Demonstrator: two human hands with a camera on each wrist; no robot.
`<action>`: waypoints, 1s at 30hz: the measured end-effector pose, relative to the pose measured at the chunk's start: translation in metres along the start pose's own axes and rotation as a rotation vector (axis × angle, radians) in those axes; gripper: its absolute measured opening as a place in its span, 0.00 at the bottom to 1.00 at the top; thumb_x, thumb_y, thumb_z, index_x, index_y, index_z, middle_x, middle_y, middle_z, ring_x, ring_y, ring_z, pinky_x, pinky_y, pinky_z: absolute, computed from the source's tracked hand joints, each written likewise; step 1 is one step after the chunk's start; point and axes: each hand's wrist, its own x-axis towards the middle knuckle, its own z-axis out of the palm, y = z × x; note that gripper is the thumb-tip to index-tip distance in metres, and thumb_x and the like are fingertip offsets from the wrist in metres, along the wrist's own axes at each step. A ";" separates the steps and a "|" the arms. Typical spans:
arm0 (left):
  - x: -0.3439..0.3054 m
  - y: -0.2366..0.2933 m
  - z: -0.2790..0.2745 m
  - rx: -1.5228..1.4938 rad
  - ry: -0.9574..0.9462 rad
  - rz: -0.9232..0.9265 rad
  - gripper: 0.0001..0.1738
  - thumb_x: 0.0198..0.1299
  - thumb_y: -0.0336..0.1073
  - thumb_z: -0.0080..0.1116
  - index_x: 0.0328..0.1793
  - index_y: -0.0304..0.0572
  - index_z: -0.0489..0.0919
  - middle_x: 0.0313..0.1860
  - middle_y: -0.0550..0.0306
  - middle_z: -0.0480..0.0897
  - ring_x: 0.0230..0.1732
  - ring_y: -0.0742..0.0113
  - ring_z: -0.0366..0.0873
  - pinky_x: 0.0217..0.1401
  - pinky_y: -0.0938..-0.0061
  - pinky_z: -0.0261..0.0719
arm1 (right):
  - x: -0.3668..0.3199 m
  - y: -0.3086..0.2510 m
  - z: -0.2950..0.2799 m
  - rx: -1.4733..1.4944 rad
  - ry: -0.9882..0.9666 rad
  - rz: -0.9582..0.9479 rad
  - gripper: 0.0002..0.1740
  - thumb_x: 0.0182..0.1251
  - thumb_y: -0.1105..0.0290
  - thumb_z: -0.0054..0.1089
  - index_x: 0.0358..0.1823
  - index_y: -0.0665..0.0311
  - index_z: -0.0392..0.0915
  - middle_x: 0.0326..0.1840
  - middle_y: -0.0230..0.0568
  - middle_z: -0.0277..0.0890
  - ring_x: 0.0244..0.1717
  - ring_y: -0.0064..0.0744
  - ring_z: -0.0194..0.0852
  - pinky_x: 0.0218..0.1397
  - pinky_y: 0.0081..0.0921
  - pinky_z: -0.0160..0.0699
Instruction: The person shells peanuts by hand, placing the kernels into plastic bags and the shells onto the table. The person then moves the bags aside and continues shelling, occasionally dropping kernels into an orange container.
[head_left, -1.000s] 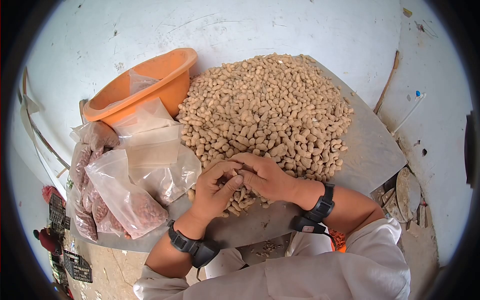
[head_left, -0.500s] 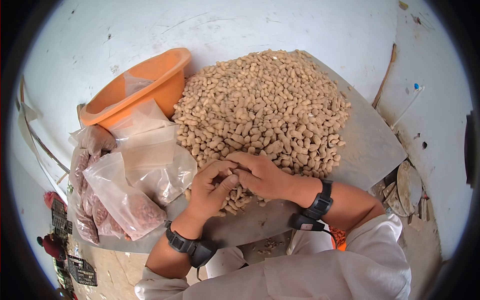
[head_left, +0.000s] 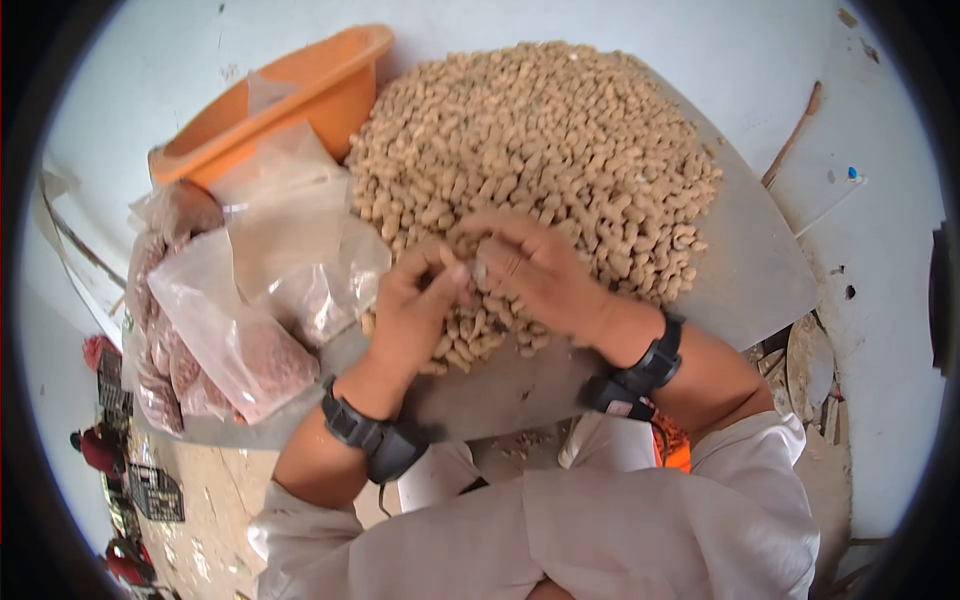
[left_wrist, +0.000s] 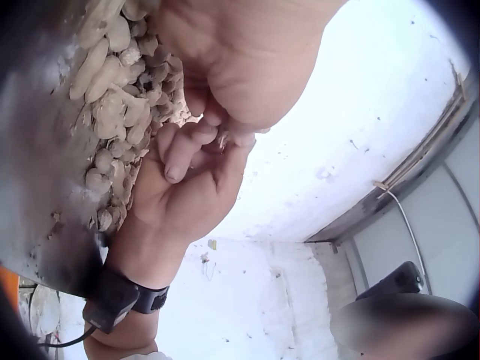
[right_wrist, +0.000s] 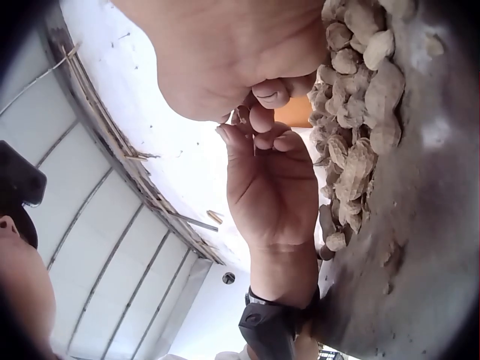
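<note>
Over the near edge of a heap of unshelled peanuts [head_left: 540,150], both hands meet at their fingertips. My left hand [head_left: 408,305] pinches a peanut between thumb and curled fingers. My right hand [head_left: 545,275] grips at the same peanut from the other side, fingers bent over it. In the right wrist view, a brown bit of the peanut [right_wrist: 241,115] shows between the fingertips; most of it is hidden. Pale shell [left_wrist: 223,138] peeks out between the hands in the left wrist view. Loose peanuts [head_left: 470,345] lie just below the hands.
Clear plastic bags of reddish shelled peanuts [head_left: 265,375] lie at the left of the metal table [head_left: 760,260]. An orange basin [head_left: 335,105] leans behind them against the wall. Dark crates [head_left: 155,492] stand on the floor at left, near a person in red [head_left: 100,450].
The head view has tipped, so the table and hands sit higher in it. The two hands have drawn slightly apart at the thumbs, still around the peanut.
</note>
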 end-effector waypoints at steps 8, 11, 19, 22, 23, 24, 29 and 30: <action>0.013 -0.004 -0.021 -0.864 0.048 -0.083 0.10 0.67 0.33 0.51 0.49 0.34 0.73 0.37 0.54 0.75 0.33 0.70 0.72 0.36 0.78 0.79 | 0.021 0.004 -0.039 -0.612 0.067 -0.184 0.08 0.58 0.71 0.61 0.40 0.61 0.80 0.28 0.40 0.77 0.30 0.35 0.76 0.35 0.26 0.74; 0.014 -0.003 -0.023 -0.956 0.052 -0.145 0.13 0.65 0.35 0.52 0.51 0.33 0.71 0.38 0.52 0.74 0.33 0.69 0.71 0.33 0.80 0.76 | 0.021 0.002 -0.038 -0.716 -0.014 -0.169 0.09 0.55 0.71 0.63 0.39 0.61 0.80 0.27 0.41 0.77 0.30 0.42 0.76 0.36 0.30 0.75; 0.014 0.001 -0.018 -1.015 0.014 -0.213 0.14 0.64 0.36 0.52 0.51 0.34 0.71 0.37 0.55 0.72 0.30 0.71 0.67 0.30 0.82 0.71 | 0.019 0.013 -0.022 -1.007 -0.102 -0.138 0.15 0.56 0.69 0.62 0.46 0.60 0.79 0.38 0.44 0.76 0.39 0.47 0.77 0.42 0.38 0.76; 0.013 0.003 -0.017 -1.026 0.007 -0.234 0.14 0.65 0.37 0.52 0.51 0.35 0.71 0.35 0.56 0.71 0.29 0.72 0.66 0.29 0.83 0.69 | 0.020 0.010 -0.022 -1.035 -0.079 -0.177 0.16 0.56 0.74 0.60 0.48 0.62 0.77 0.38 0.46 0.75 0.39 0.49 0.76 0.43 0.37 0.75; 0.013 0.004 -0.017 -1.031 0.016 -0.241 0.14 0.65 0.37 0.52 0.51 0.36 0.71 0.35 0.57 0.71 0.29 0.72 0.66 0.28 0.83 0.68 | 0.020 0.010 -0.025 -1.039 -0.068 -0.186 0.16 0.56 0.75 0.59 0.48 0.61 0.77 0.39 0.45 0.74 0.40 0.49 0.76 0.43 0.37 0.76; 0.012 0.005 -0.017 -1.037 0.024 -0.248 0.14 0.65 0.37 0.52 0.52 0.36 0.71 0.35 0.57 0.70 0.29 0.72 0.65 0.28 0.83 0.68 | 0.021 0.010 -0.027 -1.043 -0.058 -0.194 0.16 0.56 0.75 0.58 0.48 0.61 0.77 0.41 0.45 0.74 0.40 0.49 0.76 0.43 0.37 0.76; 0.011 0.003 -0.013 -1.007 0.001 -0.245 0.15 0.66 0.39 0.52 0.54 0.38 0.71 0.34 0.57 0.71 0.29 0.73 0.65 0.27 0.83 0.66 | 0.022 0.017 -0.028 -1.099 -0.123 -0.117 0.13 0.56 0.78 0.56 0.44 0.60 0.77 0.45 0.42 0.72 0.42 0.48 0.75 0.44 0.38 0.76; 0.010 0.002 -0.013 -0.994 -0.001 -0.241 0.16 0.66 0.39 0.52 0.54 0.38 0.71 0.34 0.57 0.71 0.29 0.73 0.65 0.27 0.83 0.66 | 0.022 0.016 -0.028 -1.104 -0.133 -0.093 0.13 0.55 0.79 0.56 0.43 0.60 0.77 0.46 0.42 0.72 0.43 0.48 0.75 0.44 0.38 0.76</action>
